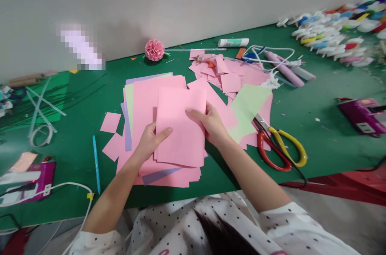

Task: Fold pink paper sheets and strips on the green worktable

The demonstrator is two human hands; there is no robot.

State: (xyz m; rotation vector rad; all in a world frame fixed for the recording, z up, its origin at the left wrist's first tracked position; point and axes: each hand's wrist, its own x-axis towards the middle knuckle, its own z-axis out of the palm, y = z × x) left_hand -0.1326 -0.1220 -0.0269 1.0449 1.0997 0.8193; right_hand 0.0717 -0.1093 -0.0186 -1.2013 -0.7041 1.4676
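Observation:
A pink paper sheet (181,126) is held up over a stack of pink, green and purple sheets (144,98) on the green table (81,106). My left hand (150,139) grips the sheet's left edge, thumb on top. My right hand (211,122) pinches its right edge, thumb laid across the front. Both hands are closed on this one sheet. Small pink squares (111,122) lie to the left of the stack.
Red and yellow scissors (279,144) lie right of my right hand, beside a light green sheet (249,104) and pink scraps (232,72). A pink paper flower ball (154,49), a glue stick (233,42), purple devices (363,115) and coloured pieces (337,26) ring the table.

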